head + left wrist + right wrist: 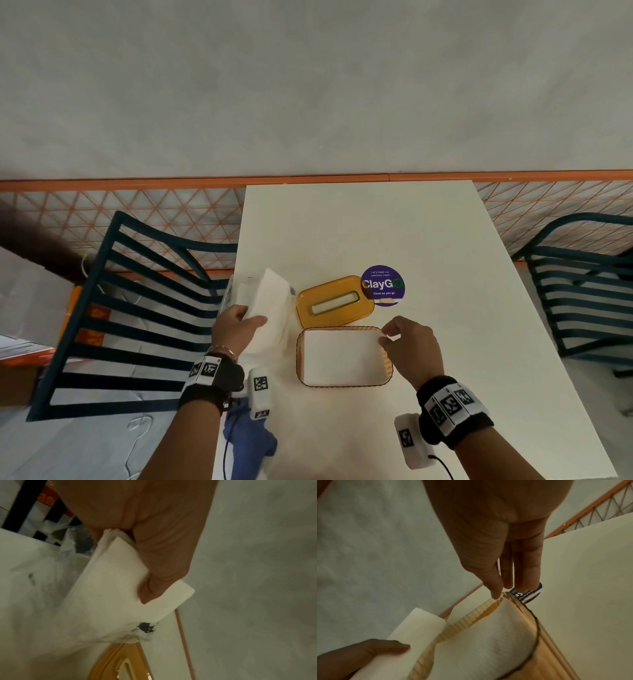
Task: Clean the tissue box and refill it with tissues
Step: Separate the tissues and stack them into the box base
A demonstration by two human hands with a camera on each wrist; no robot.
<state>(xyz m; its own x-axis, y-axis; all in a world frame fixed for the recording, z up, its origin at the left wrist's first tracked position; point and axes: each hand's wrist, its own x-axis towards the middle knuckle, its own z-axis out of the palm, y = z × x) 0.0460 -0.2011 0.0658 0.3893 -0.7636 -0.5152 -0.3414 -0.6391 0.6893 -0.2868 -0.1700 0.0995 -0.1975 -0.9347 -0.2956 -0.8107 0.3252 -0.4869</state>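
The orange tissue box (pixel 388 364) stands open on the white table, with a white stack of tissues (pixel 342 356) lying inside it. Its orange slotted lid (pixel 335 301) lies flat just behind it. My left hand (pixel 250 317) grips a thick stack of white tissues (pixel 270 305) left of the box, thumb on top; a crumpled clear wrapper (pixel 51 588) hangs around the stack's lower part. My right hand (pixel 385 336) is at the box's far right corner. Its thumb tip (pixel 495 595) touches the ribbed rim (pixel 471 616) and its fingers (pixel 529 574) are straight just beyond it.
A blue cloth (pixel 251 442) hangs over the table's near left edge. A round purple ClayGo sticker (pixel 383 286) is on the table behind the lid. Dark slatted chairs stand on the left (pixel 137 308) and on the right (pixel 582 298). The table (pixel 376 222) ends at an orange-railed wall.
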